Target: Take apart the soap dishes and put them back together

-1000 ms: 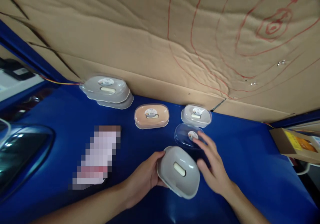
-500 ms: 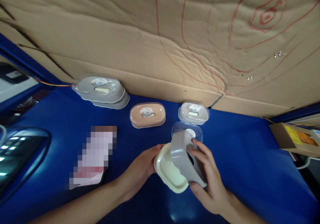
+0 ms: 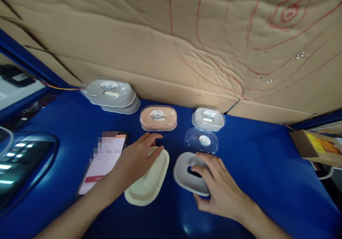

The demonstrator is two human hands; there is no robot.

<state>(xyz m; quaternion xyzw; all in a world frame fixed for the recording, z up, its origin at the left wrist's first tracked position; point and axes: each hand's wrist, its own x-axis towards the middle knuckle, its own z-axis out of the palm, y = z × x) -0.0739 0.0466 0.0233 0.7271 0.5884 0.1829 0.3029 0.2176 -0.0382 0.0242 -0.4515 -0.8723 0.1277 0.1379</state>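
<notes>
A cream oval tray [image 3: 156,180] lies face up on the blue table. My left hand [image 3: 143,153] is over its upper left part, fingers apart, holding nothing; whether it touches the tray I cannot tell. To the right is a grey oval box cover [image 3: 184,180] with a dark slot in its middle. My right hand [image 3: 217,185] grips it by its right side, the thumb low at the near edge and the fingers over the top. Just behind the cover sits a clear plastic lid [image 3: 193,139] with a round white label.
Along the cardboard wall [image 3: 120,43] stand stacked grey boxes [image 3: 117,96], a peach box [image 3: 169,114] and a small pale grey box [image 3: 208,116]. A phone [image 3: 107,171] lies left of the tray. A cardboard box [image 3: 307,150] is at the right edge.
The tray and grey cover, held close together before, are now apart on the table. The tray has moved left and my left hand has let go of it. My right hand stays on the cover.
</notes>
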